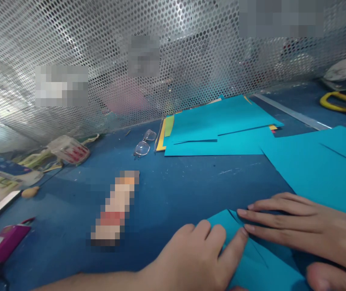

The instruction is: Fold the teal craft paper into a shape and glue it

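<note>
**Thin teal sheet pinned flat under two hands**

A blue counter (175,182) runs up to a perforated metal screen (106,60), with a stack of teal paper (218,129) against it, eyeglasses (144,143) beside the stack and yellow-handled scissors (342,101) at the far right. Near the front edge lies a folded teal paper piece (251,262), its pointed corner showing between the hands. The left hand (197,258) rests curled on it, forefinger pressing the fold. The right hand (306,230) lies flat, fingers (269,220) extended and together, gripping nothing. The sheet looks light and thin, likely to bend easily, hold a crease and slide on the smooth counter; a free edge or corner seems the best place to pinch it.
</note>
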`<state>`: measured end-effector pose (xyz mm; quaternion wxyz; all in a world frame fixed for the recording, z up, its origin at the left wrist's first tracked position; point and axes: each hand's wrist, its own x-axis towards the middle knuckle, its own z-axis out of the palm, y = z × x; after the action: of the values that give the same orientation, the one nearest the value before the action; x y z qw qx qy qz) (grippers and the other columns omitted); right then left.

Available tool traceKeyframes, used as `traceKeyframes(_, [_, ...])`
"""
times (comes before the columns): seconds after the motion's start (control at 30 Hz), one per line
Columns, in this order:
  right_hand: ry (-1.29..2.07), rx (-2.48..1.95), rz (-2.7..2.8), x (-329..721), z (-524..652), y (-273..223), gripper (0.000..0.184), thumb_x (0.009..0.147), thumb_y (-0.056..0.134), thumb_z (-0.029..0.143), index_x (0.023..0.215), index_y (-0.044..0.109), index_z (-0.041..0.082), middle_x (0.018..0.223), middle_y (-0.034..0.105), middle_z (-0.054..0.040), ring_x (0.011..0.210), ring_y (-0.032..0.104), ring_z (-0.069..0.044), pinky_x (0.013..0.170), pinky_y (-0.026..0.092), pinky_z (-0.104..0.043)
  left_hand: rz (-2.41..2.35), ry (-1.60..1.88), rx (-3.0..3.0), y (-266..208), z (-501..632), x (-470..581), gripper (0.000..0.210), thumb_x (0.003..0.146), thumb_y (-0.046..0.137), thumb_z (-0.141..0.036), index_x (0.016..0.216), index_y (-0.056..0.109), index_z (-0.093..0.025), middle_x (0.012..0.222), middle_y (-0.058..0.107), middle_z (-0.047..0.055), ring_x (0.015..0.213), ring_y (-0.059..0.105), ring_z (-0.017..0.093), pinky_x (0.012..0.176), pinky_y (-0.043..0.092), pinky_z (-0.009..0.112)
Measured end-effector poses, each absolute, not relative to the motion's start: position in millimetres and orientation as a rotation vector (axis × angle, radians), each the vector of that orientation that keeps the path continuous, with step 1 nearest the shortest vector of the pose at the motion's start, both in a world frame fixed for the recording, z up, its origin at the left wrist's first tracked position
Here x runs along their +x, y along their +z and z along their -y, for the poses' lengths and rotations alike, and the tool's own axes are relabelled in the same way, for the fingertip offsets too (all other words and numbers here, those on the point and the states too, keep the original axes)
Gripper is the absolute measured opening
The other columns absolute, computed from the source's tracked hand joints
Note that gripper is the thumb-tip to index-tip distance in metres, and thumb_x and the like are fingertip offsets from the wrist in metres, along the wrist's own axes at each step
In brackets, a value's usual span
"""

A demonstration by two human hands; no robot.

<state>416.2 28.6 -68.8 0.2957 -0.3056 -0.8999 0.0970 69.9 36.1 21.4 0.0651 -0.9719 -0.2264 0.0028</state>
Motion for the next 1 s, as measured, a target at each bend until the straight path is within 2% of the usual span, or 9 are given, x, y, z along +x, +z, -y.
traceKeyframes(0.07, [0.164, -0.776, 2.560, 416, -37, -54, 0.071, 0.116, 0.057, 0.072, 0.180, 0.049, 0.041, 0.168, 0.071, -0.0034, 0.156, 0.067, -0.040, 0.122, 0.067, -0.056, 0.688, 0.024, -2.941, 21, -37, 70, 0.081, 0.125, 0.037, -0.078, 0.172, 0.058, -0.015, 0.101, 0.075, 0.006, 0.078, 0.070, 0.022, 0.058, 0.052, 0.028])
traceKeyframes(0.17, [-0.073, -0.669, 2.803, 412, -46, -36, 0.072, 0.125, 0.022, 0.066, 0.188, 0.033, 0.033, 0.174, 0.063, -0.0036, 0.153, 0.069, -0.035, 0.114, 0.073, -0.054, 0.700, 0.068, -2.974, 23, -39, 70, 0.084, 0.124, 0.036, -0.080, 0.174, 0.055, -0.015, 0.101, 0.076, 0.006, 0.078, 0.070, 0.022, 0.059, 0.052, 0.028])
traceKeyframes(0.23, [-0.172, -0.644, 2.830, 410, -50, -30, 0.074, 0.125, 0.012, 0.063, 0.189, 0.027, 0.030, 0.177, 0.058, -0.0026, 0.152, 0.070, -0.033, 0.107, 0.076, -0.053, 0.713, 0.117, -3.005, 25, -41, 69, 0.085, 0.124, 0.034, -0.079, 0.177, 0.051, -0.015, 0.103, 0.076, 0.007, 0.078, 0.070, 0.022, 0.061, 0.053, 0.028])
traceKeyframes(0.47, [-0.199, -0.617, 2.837, 411, -51, -32, 0.075, 0.126, 0.012, 0.066, 0.190, 0.024, 0.029, 0.181, 0.051, 0.0016, 0.158, 0.065, -0.029, 0.109, 0.075, -0.049, 0.821, 0.240, -3.076, 32, -45, 70, 0.088, 0.118, 0.045, -0.086, 0.183, 0.044, -0.026, 0.121, 0.074, 0.010, 0.083, 0.071, 0.023, 0.062, 0.057, 0.028])
traceKeyframes(0.53, [-0.198, -0.623, 2.841, 409, -51, -31, 0.076, 0.126, 0.011, 0.066, 0.190, 0.025, 0.027, 0.180, 0.053, 0.0003, 0.158, 0.064, -0.028, 0.109, 0.075, -0.049, 0.775, 0.194, -3.053, 30, -44, 69, 0.082, 0.119, 0.044, -0.085, 0.182, 0.046, -0.032, 0.126, 0.074, 0.010, 0.084, 0.072, 0.023, 0.061, 0.058, 0.029])
traceKeyframes(0.67, [-0.177, -0.629, 2.827, 404, -52, -25, 0.076, 0.126, 0.010, 0.066, 0.190, 0.021, 0.027, 0.179, 0.054, 0.0018, 0.154, 0.068, -0.026, 0.106, 0.076, -0.046, 0.654, 0.028, -2.994, 23, -43, 66, 0.068, 0.124, 0.026, -0.080, 0.178, 0.052, -0.046, 0.130, 0.074, 0.008, 0.082, 0.073, 0.020, 0.066, 0.061, 0.028])
traceKeyframes(0.73, [-0.176, -0.630, 2.829, 404, -51, -23, 0.079, 0.125, 0.011, 0.069, 0.190, 0.019, 0.026, 0.179, 0.053, 0.0018, 0.155, 0.068, -0.026, 0.105, 0.076, -0.047, 0.653, -0.017, -2.962, 20, -42, 65, 0.070, 0.125, 0.019, -0.077, 0.179, 0.051, -0.045, 0.132, 0.074, 0.008, 0.082, 0.073, 0.019, 0.068, 0.062, 0.027])
traceKeyframes(0.83, [-0.118, -0.648, 2.846, 408, -47, -28, 0.081, 0.124, 0.015, 0.074, 0.190, 0.024, 0.028, 0.179, 0.055, -0.0005, 0.158, 0.066, -0.029, 0.111, 0.073, -0.049, 0.634, -0.048, -2.935, 17, -41, 64, 0.073, 0.127, 0.013, -0.073, 0.181, 0.051, -0.042, 0.133, 0.075, 0.009, 0.080, 0.074, 0.019, 0.067, 0.063, 0.028])
traceKeyframes(1.0, [0.332, -0.775, 2.502, 410, -37, -53, 0.079, 0.114, 0.057, 0.082, 0.180, 0.051, 0.040, 0.169, 0.070, -0.0033, 0.157, 0.066, -0.039, 0.123, 0.064, -0.055, 0.614, 0.008, -2.948, 18, -41, 66, 0.075, 0.125, 0.015, -0.077, 0.182, 0.049, -0.042, 0.151, 0.075, 0.014, 0.078, 0.077, 0.019, 0.061, 0.063, 0.028])
